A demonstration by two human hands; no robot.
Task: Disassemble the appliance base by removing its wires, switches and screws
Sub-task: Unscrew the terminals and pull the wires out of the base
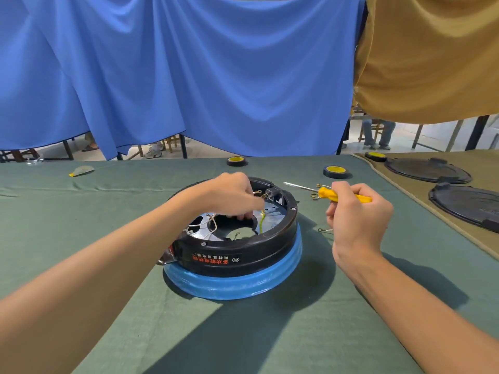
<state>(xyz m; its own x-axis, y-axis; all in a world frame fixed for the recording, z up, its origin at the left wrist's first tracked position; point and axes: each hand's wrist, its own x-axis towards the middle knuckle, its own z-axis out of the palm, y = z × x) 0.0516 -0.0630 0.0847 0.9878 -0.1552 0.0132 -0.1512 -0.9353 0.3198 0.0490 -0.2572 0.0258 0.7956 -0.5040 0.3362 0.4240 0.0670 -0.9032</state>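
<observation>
Your left hand [229, 195] is hanging over the far side of the appliance base [235, 247], with its fingers curling down into the open top. They are blurring in the shot, so you cannot tell whether they are pinching a wire or only touching the metal plate inside. The base is sitting directly under that hand, a black ring on a blue band, resting on the green-covered desk [81, 238].

Just under your left fingertips a yellow-green wire [261, 222] is running down across the plate. The white wires [208, 225] are looping on the near side of that hand, beside your wrist.

Your right hand [356, 211] is hovering to the right of the base, well apart from your left hand. It is gripping the yellow screwdriver [348, 197], fingers wrapping round the handle, and the metal shaft is pointing away towards the far left. A loose wire with a ring terminal [324, 230] is lying on the desk just left of that hand, between it and the base.

Beyond your right hand a tape roll [336, 171] is lying flat, and a second tape roll [237, 160] is lying beyond your left hand. Further right of your right hand, two black round lids [467, 203] are resting on a tan cloth [421, 195].
</observation>
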